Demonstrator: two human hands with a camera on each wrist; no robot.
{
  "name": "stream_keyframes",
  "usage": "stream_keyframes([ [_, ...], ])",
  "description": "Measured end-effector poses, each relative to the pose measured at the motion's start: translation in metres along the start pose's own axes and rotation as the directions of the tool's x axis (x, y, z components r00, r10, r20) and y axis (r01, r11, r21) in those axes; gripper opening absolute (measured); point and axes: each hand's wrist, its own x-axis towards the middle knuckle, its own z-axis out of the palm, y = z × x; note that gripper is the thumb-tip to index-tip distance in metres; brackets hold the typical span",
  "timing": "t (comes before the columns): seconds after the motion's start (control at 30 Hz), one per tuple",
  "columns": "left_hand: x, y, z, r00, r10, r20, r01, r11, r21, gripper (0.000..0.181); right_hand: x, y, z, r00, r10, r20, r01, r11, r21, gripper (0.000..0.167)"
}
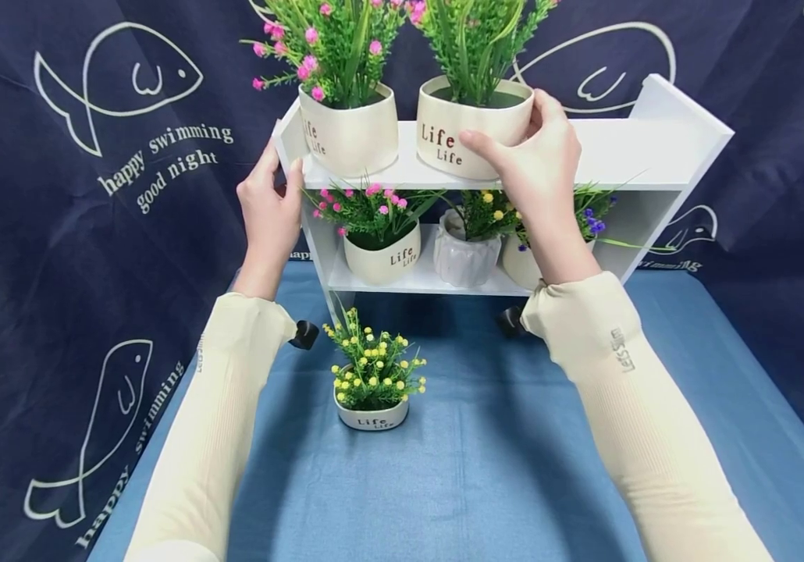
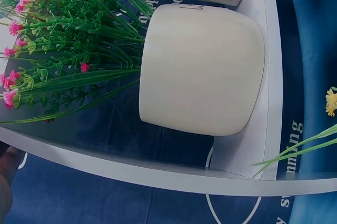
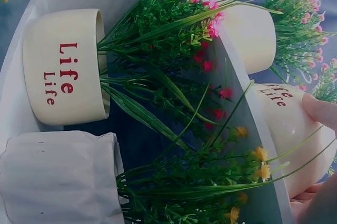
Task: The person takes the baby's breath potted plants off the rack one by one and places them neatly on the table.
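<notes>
1. Six pots (image 1: 360,144) stood — two atop shelf (image 1: 627,152), three inside, one table pot (image 1: 374,417) at 6 o'clock.
2. Right hand (image 1: 546,160) gripped top pot (image 1: 458,140), 1 o'clock; left hand (image 1: 271,207), 10, clamped shelf.
3. Right wrist (image 1: 567,250) part-blocked inner pot (image 1: 518,265).

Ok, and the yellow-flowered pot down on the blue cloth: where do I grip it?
Likely the side walls of the pot, left and right below the rim, coming in low from the near side. It stands upright, its bare lettered front facing you; yellow flowers spread above and past its right edge, and the white shelf rises behind.
</notes>
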Motion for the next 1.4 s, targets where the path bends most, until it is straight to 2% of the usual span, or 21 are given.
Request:
stream_keyframes([
  [0.43, 0.000, 0.001, 0.000, 1.000, -0.019, -0.002, 0.019, 1.000, -0.004, 0.044, -0.011, -0.005, -0.012, 1.000, -0.024, 0.017, 0.021, 0.987, 0.161, 0.076],
  [0.77, 0.002, 0.004, -0.001, 1.000, 0.001, -0.021, 0.000, 1.000, 0.015, 0.043, -0.022, -0.007, -0.021, 0.997, -0.066, 0.040, 0.051, 0.952, 0.302, 0.075],
  [0.93, 0.003, 0.002, -0.001, 1.000, -0.009, -0.020, 0.009, 1.000, 0.009, 0.042, -0.028, -0.010, -0.025, 0.996, -0.079, 0.047, 0.057, 0.933, 0.356, 0.076],
  [1.1, 0.003, 0.002, -0.001, 1.000, -0.016, -0.019, 0.016, 1.000, 0.009, 0.043, -0.035, -0.011, -0.027, 0.993, -0.101, 0.061, 0.068, 0.912, 0.405, 0.073],
  [1.4, 0.001, 0.001, 0.000, 1.000, -0.029, -0.009, 0.030, 1.000, 0.007, 0.043, -0.049, -0.010, -0.034, 0.993, -0.081, 0.081, 0.040, 0.907, 0.419, 0.075],
])
